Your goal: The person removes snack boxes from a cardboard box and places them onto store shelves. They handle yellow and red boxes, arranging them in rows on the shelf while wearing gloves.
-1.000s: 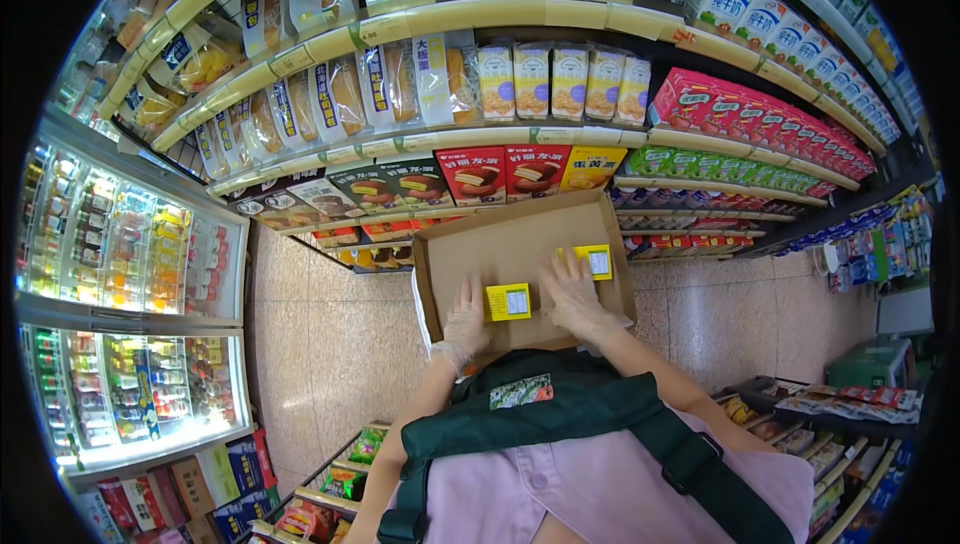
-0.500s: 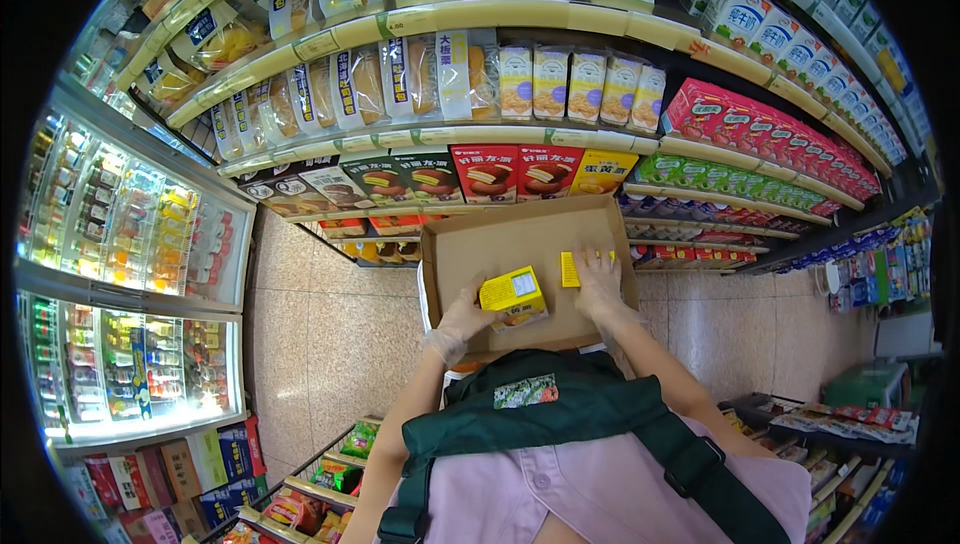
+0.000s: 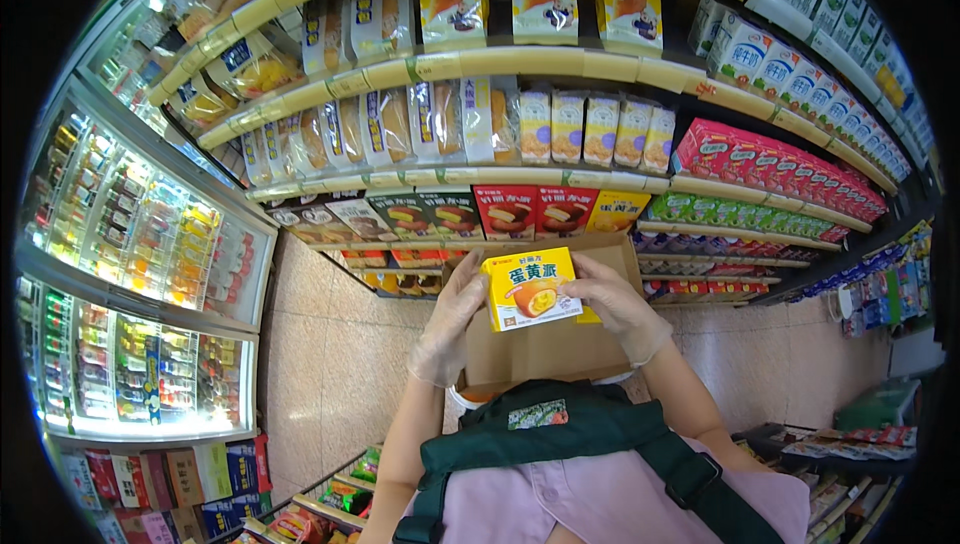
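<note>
Two clear-gloved hands share the grip: our left hand (image 3: 458,304) curls along the left side of the yellow box (image 3: 532,289), our right hand (image 3: 605,299) along its right, both closed to its width. A yellow sliver (image 3: 589,315) shows under the right fingers; whether it is a second box, we cannot tell. Beneath the grip lies the open carton (image 3: 510,364); beyond it stand red boxes (image 3: 507,214) on a shelf (image 3: 460,182). We judge the step as holding the box up, face toward us; moving it next calls for even support from both sides.
</note>
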The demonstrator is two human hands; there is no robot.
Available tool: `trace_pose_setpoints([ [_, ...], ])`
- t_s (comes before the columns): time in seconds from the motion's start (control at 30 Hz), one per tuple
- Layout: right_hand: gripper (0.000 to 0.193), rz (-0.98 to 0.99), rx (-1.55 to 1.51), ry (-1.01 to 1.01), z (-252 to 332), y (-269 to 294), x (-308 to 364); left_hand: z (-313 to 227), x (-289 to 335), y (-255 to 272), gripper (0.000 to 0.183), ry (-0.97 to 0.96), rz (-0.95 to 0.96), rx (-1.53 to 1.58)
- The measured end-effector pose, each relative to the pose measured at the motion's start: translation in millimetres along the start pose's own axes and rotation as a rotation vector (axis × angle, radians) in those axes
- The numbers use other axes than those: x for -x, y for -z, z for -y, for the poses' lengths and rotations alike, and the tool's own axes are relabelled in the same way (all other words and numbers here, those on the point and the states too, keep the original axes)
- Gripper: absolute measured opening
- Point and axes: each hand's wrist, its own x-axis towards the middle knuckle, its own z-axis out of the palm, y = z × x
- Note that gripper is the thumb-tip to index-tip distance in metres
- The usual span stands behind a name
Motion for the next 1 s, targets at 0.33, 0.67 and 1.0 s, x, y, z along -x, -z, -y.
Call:
trace_pose_setpoints([
  [0.33, 0.063, -0.059, -0.098, 0.272, 90, -52, -12, -76, 10, -12, 0.066, -0.284, -0.026, 0.04],
  [0.67, 0.044, 0.014, 0.17, 1.01, 254, -163, -21, -238, -7, -32, 0.009, -1.431, -0.398, -0.709],
  [1.0, 0.047, -0.104, 0.428, 1.356, 372, -221, -90, -368, -53, -39, 0.033, -1.235, -0.171, -0.393],
])
